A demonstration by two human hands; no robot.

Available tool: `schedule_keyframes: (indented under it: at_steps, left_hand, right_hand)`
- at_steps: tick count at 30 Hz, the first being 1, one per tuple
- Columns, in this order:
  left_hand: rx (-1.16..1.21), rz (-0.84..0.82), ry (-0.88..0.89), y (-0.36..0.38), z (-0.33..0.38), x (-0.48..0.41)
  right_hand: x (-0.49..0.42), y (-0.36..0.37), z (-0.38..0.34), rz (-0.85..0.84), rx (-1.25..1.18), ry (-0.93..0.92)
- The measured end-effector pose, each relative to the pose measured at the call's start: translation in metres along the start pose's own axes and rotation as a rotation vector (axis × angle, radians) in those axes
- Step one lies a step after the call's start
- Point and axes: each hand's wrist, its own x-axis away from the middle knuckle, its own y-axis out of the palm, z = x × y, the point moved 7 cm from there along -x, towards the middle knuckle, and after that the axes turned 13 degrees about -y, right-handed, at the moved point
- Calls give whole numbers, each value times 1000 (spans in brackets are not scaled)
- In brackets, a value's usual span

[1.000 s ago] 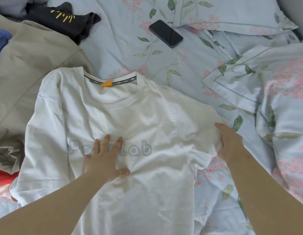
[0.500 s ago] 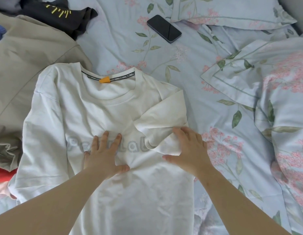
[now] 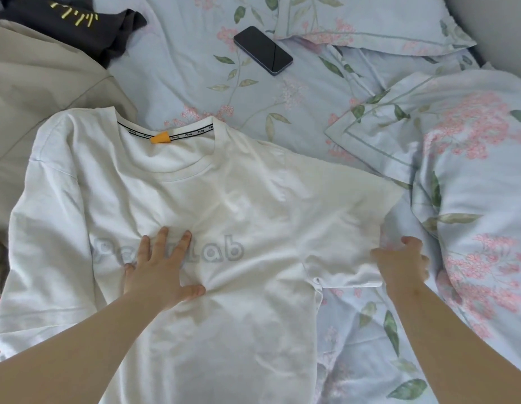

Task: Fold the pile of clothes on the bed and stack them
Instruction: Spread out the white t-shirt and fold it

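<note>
White T-shirt lies front-up on the floral bedsheet, our left hand flat on its chest print with fingers straight, our right hand pinching the right-side sleeve, beige garment at left, phone beyond.

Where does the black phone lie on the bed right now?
In the head view the black phone lies on the floral sheet at top centre, beyond the white T-shirt, between the dark garment on its left and the pillow.
</note>
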Motion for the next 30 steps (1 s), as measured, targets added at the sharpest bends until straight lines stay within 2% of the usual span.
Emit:
schedule_keyframes:
  at_steps: [2,4,5,9,12,14,16,18,20,22,23,24,25,27,30]
  left_hand:
    - [0,9,0,0,0,0]
    - [-1,17,2,0,-1,0]
    - [1,21,1,0,-1,0]
    - [3,48,-3,1,-2,-1]
    - [5,37,-6,3,-3,-1]
    - [16,8,-5,1,-1,1]
    - [48,-35,11,-2,1,6]
    - [159,-62,39,-13,-2,10]
    - [399,45,49,-38,-19,16]
    - [570,396,5,-71,-54,28]
    - [592,578,-73,-83,-75,36]
    - [596,708,-169,-90,-94,43]
    - [590,765,-258,-92,-110,45]
    - [560,684,-362,-86,-130,37]
    - [538,494,-443,-68,-148,25]
  right_hand:
    - [-2,8,-22,-12,84,-136]
    - [-4,19,-52,-22,45,-311]
    - [-6,25,-62,-34,-8,-337]
    - [-19,40,-69,-58,-256,-156]
    - [-29,43,-70,-59,-280,-107]
    - [-19,41,-84,-9,-172,-204]
    - [18,50,-116,-33,-86,-444]
    - [71,75,-152,-159,-60,-727]
    - [123,114,-179,-433,-77,-870]
    - [162,155,-189,-713,-53,-859]
    - [174,173,-188,-807,30,-836]
    - [183,188,-184,-870,162,-818]
    - [188,200,-178,-904,295,-802]
    - [191,213,-172,-918,458,-768]
    - [193,218,-171,-883,550,-757]
